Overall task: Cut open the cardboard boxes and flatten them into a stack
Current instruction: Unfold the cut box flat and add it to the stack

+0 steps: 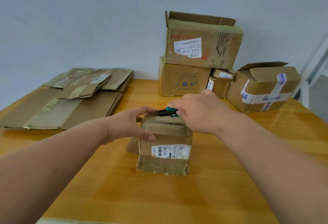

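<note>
A small worn cardboard box (164, 152) with a white shipping label stands in the middle of the wooden table (142, 197). My left hand (129, 126) grips its upper left side, thumb on the front face and fingers over the top edge. My right hand (197, 113) holds a green and black utility knife (166, 112) at the box's far top edge. The blade tip is hidden. A stack of flattened cardboard (67, 99) lies at the left back of the table.
Unopened and half-open boxes stand at the back right: a large one (202, 46) on top of a printed box (184, 81), a small box (220, 83) beside them, and a box with blue-white tape (264, 88). A grey wall is behind.
</note>
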### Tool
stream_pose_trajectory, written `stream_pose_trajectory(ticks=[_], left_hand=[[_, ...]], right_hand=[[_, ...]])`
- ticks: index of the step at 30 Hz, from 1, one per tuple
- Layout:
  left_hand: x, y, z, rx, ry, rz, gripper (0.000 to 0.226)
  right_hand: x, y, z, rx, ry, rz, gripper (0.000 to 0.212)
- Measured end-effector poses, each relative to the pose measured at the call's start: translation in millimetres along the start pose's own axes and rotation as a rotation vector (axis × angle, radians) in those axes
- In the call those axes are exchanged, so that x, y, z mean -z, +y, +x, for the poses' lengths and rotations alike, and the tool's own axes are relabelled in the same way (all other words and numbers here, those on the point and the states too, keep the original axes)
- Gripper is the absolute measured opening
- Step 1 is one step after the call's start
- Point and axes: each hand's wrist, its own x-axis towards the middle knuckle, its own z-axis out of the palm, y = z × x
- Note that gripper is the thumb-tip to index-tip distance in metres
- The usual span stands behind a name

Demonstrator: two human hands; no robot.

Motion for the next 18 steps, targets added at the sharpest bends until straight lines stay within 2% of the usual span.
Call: stream_pose_trajectory(ticks=[5,18], left_hand=[[1.1,-4.4,-2.3,-0.049,0.047,0.144,0.099],[3.6,-4.6,2.8,-0.082,0.088,0.326,0.098]], right_hand=[[2.6,-19.1,15.4,0.048,-0.07,-0.12,0.038],[12.4,-36.2,19.6,0.043,-0.034,-0.231,0.028]])
